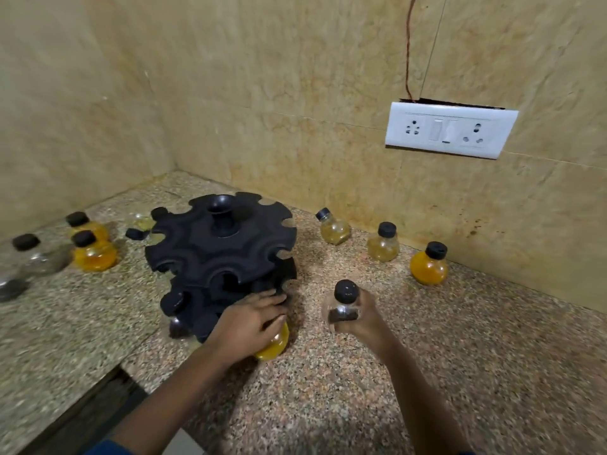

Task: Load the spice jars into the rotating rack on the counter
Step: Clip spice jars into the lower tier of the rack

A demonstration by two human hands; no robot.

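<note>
The black two-tier rotating rack [223,247] stands on the granite counter [460,356]. My left hand [249,320] is wrapped over a yellow-filled spice jar [274,344] at the rack's lower tier, front right. My right hand [358,320] holds a clear jar with dark spice and a black cap [345,303] upright, just right of the rack. A dark jar [175,310] hangs in the lower tier at the front left. Loose jars stand on both sides of the rack.
Right of the rack, near the wall, stand two pale jars [333,226] [383,243] and an orange jar [428,266]. At the left are two orange jars [93,252] and clear ones [39,254]. A white socket plate [450,129] is on the wall. The counter edge drops at bottom left.
</note>
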